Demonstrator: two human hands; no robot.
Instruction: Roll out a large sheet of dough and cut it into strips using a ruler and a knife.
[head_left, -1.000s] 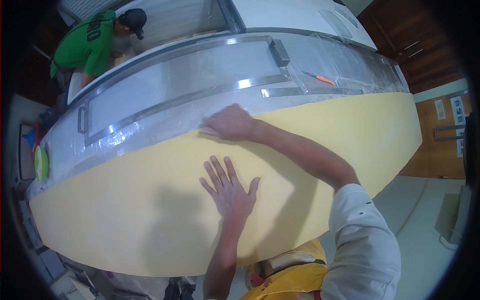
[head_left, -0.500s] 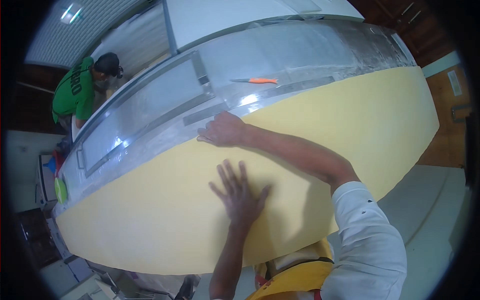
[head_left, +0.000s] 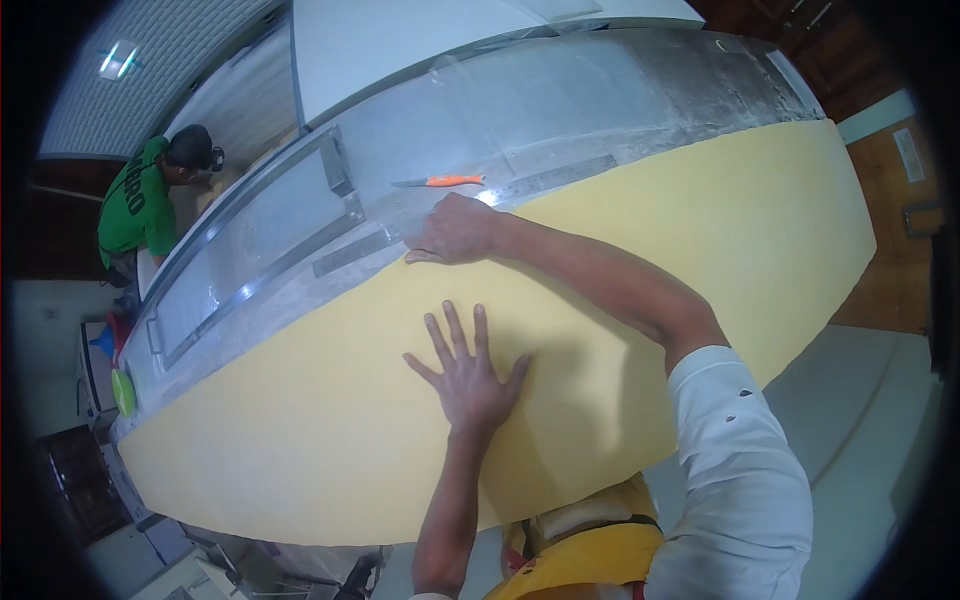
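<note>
A wide, pale yellow sheet (head_left: pixel 270 440) that looks like rolled dough covers the near part of the table. My left hand (head_left: pixel 468 385) lies flat on it, fingers spread, holding nothing. Closed and knuckles up, my right hand (head_left: pixel 455 230) is at the sheet's far edge, its thumb low along that edge. The right fingers are curled out of sight, so I cannot tell whether they pinch the sheet or something small. Beyond this hand lies a knife (head_left: pixel 440 182) with an orange handle, on the grey tabletop (head_left: pixel 570 100).
Metal bars form a frame (head_left: pixel 260 285) at the table's far left, and a loose flat strip (head_left: pixel 350 252) lies nearer the sheet. A white panel (head_left: pixel 400 50) stands behind. A person in green (head_left: pixel 145 205) works at the far left. A bright green object (head_left: pixel 123 392) sits at the left end.
The view has shifted, so the knife and metal frame appear farther left. My right hand is now farther right along the far edge, closer to the knife. My left hand stays flat on the sheet.
</note>
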